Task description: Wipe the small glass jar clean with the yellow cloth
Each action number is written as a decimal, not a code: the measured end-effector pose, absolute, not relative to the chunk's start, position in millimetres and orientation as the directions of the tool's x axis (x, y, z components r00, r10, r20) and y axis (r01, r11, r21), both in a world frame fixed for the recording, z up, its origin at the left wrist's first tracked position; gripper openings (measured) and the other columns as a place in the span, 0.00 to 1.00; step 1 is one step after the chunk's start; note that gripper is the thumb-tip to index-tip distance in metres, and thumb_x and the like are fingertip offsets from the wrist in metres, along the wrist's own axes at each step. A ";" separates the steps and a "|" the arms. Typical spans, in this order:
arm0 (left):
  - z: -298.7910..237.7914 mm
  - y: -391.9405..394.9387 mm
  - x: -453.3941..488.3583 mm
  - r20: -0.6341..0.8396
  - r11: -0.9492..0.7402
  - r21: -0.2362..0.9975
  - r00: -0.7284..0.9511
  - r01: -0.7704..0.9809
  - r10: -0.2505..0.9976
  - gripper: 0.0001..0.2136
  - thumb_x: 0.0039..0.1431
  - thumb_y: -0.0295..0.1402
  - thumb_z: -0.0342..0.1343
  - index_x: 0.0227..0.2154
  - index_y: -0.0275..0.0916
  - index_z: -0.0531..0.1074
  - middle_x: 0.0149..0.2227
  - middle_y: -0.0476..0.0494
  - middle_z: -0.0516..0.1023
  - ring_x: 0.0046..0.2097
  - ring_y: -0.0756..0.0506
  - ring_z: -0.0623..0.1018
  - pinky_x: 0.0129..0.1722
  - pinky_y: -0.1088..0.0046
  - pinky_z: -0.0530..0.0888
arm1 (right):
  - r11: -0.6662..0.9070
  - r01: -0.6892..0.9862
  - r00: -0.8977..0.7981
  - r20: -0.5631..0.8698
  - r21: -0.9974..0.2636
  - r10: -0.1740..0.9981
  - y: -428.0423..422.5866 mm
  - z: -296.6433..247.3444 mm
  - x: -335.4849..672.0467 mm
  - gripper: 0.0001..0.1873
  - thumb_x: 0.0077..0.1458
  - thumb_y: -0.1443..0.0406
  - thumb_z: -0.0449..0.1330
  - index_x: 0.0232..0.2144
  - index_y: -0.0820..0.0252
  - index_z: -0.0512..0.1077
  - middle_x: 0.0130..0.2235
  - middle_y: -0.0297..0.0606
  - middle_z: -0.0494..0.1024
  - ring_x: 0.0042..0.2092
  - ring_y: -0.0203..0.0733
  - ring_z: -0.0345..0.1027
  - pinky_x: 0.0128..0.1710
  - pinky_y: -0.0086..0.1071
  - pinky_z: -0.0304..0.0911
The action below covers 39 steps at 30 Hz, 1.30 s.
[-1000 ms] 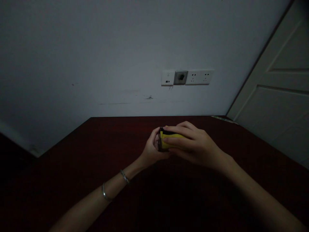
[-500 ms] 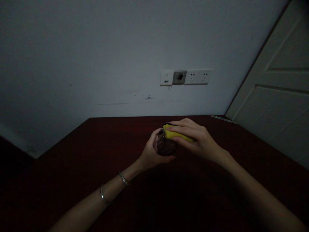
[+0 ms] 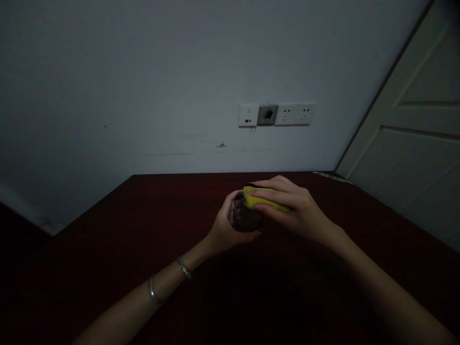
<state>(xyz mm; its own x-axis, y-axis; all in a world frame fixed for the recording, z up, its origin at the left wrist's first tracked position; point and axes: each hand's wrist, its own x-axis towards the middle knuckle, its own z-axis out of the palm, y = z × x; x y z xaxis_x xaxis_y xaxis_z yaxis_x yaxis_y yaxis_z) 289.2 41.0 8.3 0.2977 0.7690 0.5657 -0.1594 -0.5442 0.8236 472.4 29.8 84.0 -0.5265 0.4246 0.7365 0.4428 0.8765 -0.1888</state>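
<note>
My left hand [image 3: 230, 225] is curled round a see-through glass [image 3: 247, 219], thumb along its near side and fingers behind it. In my right hand [image 3: 298, 203] is a yellow sponge [image 3: 262, 197] with a dark layer on its far side. The sponge presses against the upper right rim of the glass and hides part of it. Poor light leaves the inside of the glass hard to make out.
Both hands are above a dark red wooden table [image 3: 172, 206]. Behind it rises a pale wall [image 3: 172, 86] with a row of sockets and switches [image 3: 276, 115]. A panelled door [image 3: 413, 124] stands at the right.
The sponge and my right hand have shifted very slightly to the right. Both hands keep their hold, and my left hand stays almost still.
</note>
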 end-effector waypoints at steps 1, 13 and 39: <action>8.5 40.6 289.0 0.565 -0.549 0.823 0.300 -0.145 0.769 0.42 0.35 0.31 0.70 0.54 0.38 0.55 0.54 0.34 0.68 0.55 0.36 0.70 0.54 0.58 0.69 | 0.871 0.445 -0.513 0.739 -0.207 0.437 30.7 83.4 471.8 0.17 0.58 0.64 0.58 0.50 0.52 0.72 0.48 0.40 0.77 0.49 0.45 0.69 0.45 0.42 0.68; 4.7 45.9 296.0 0.467 -0.433 0.882 0.220 -0.186 0.857 0.38 0.35 0.30 0.70 0.51 0.38 0.58 0.52 0.34 0.70 0.52 0.38 0.73 0.49 0.61 0.72 | 0.863 0.496 -0.665 0.681 0.095 0.307 28.8 77.9 473.5 0.16 0.55 0.65 0.60 0.47 0.48 0.74 0.53 0.37 0.73 0.47 0.48 0.64 0.38 0.41 0.69; 2.5 47.2 289.7 0.543 -0.559 0.827 0.173 0.059 0.822 0.41 0.35 0.32 0.70 0.54 0.39 0.55 0.49 0.36 0.72 0.49 0.39 0.74 0.48 0.60 0.73 | 0.807 0.573 -0.469 0.750 -0.144 0.466 31.2 74.6 468.0 0.14 0.57 0.64 0.59 0.46 0.47 0.75 0.49 0.39 0.76 0.47 0.48 0.68 0.42 0.45 0.69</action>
